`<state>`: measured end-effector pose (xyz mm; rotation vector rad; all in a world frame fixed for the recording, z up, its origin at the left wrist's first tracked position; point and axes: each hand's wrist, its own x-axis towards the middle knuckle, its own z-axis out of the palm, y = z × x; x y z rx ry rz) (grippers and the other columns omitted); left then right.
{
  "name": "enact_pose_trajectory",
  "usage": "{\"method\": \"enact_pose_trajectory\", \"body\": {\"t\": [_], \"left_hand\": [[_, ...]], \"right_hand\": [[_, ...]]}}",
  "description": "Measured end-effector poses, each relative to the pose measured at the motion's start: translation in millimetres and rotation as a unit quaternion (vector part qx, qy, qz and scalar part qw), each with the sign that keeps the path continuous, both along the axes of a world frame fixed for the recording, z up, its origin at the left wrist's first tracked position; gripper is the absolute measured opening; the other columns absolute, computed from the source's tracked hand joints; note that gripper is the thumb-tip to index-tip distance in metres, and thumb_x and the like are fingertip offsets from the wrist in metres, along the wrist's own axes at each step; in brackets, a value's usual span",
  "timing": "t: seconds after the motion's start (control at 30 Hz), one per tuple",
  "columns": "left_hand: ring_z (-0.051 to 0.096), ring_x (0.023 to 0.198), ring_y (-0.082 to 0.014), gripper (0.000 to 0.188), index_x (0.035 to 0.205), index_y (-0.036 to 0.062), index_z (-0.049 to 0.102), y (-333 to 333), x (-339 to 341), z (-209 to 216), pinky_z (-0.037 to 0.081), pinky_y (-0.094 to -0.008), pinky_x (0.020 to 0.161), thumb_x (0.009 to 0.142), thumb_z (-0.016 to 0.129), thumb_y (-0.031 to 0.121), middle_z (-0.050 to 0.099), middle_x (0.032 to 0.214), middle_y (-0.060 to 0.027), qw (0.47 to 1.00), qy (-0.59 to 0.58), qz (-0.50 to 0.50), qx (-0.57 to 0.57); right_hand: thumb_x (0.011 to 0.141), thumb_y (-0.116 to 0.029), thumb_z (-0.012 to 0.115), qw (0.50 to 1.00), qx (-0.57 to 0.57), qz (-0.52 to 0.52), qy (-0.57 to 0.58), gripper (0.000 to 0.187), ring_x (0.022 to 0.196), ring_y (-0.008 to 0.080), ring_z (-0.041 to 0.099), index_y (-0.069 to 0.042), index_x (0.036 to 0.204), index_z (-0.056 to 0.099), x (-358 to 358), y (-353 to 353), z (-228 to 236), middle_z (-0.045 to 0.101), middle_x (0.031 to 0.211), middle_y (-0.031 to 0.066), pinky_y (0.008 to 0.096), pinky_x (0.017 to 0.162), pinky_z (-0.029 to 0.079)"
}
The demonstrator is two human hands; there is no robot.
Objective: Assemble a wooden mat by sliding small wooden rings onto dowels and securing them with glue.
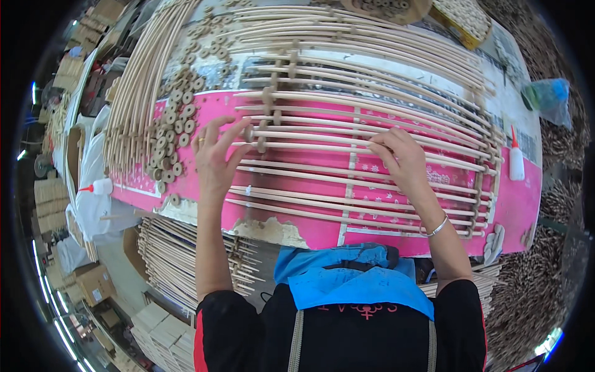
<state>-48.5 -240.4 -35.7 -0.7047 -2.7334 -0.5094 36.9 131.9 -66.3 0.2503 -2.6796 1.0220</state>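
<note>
Thin pale wooden rods (396, 186) lie side by side across a pink-covered table (520, 214), with small wooden rings on many of them. Near the rods' left ends, my left hand (217, 155) has its thumb and fingers closed on a wooden ring (248, 133) at the tip of one rod. Farther right, my right hand (403, 158) pinches a wooden rod between thumb and fingertips, though its fingers partly cover which one. Loose wooden rings (166, 146) are heaped left of my left hand.
A fanned bundle of rods (133, 105) covers the table's left side. White red-tipped squeeze bottles stand right (516, 164) and lie left (101, 186). A yellow box (474, 38) of small pale pieces sits far right. More rods (180, 260) lie below the table's near edge.
</note>
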Motion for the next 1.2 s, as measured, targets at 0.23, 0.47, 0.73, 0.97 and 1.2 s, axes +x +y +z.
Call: {"method": "enact_pose_trajectory", "body": {"t": [0.23, 0.47, 0.73, 0.97, 1.2], "left_hand": [[0.06, 0.119, -0.0233, 0.045, 0.129, 0.0253, 0.075, -1, -6, -13, 0.035, -0.0447, 0.107, 0.084, 0.082, 0.023, 0.064, 0.131, 0.0001, 1.0, -0.015, -0.007, 0.024], [0.059, 0.122, -0.0243, 0.046, 0.127, 0.0243, 0.075, 1, -9, -20, 0.035, -0.0466, 0.108, 0.082, 0.083, 0.023, 0.064, 0.131, 0.0002, 0.999, -0.038, -0.002, 0.039], [0.058, 0.125, -0.0244, 0.046, 0.127, 0.0235, 0.075, 4, -8, -21, 0.034, -0.0474, 0.11, 0.081, 0.083, 0.021, 0.064, 0.131, 0.0001, 0.998, -0.052, 0.0, 0.042], [0.057, 0.129, -0.0249, 0.06, 0.139, 0.0228, 0.07, 2, -7, -15, 0.034, -0.0463, 0.111, 0.081, 0.084, 0.024, 0.063, 0.137, -0.002, 0.997, -0.046, 0.003, 0.065], [0.059, 0.126, -0.0285, 0.055, 0.142, 0.0111, 0.067, -22, -11, -22, 0.042, -0.0427, 0.109, 0.089, 0.081, 0.021, 0.066, 0.134, -0.0103, 0.983, -0.025, 0.061, 0.171]], "right_hand": [[0.096, -0.02, 0.072, 1.0, 0.018, -0.009, -0.021, 0.015, 0.088, 0.0272, 0.067, -0.006, 0.098, 0.075, -3, -3, -3, 0.07, 0.091, 0.0078, 0.04, 0.078, 0.053], [0.098, -0.016, 0.072, 0.999, 0.032, 0.005, -0.01, 0.015, 0.086, 0.0274, 0.066, -0.003, 0.105, 0.075, -6, -3, -4, 0.07, 0.093, 0.0102, 0.0378, 0.076, 0.053], [0.09, -0.017, 0.078, 0.999, 0.02, -0.005, -0.036, 0.019, 0.085, 0.0271, 0.067, -0.006, 0.105, 0.072, -4, -1, -5, 0.07, 0.091, 0.0076, 0.0395, 0.076, 0.053], [0.09, -0.015, 0.078, 1.0, 0.018, -0.003, -0.011, 0.015, 0.087, 0.0276, 0.066, -0.006, 0.1, 0.072, -7, 2, -1, 0.069, 0.091, 0.0078, 0.0407, 0.076, 0.053], [0.091, -0.013, 0.077, 0.999, 0.029, -0.025, -0.003, 0.016, 0.088, 0.0261, 0.067, -0.004, 0.103, 0.073, -17, 21, -4, 0.068, 0.093, 0.0093, 0.0378, 0.076, 0.053]]}}
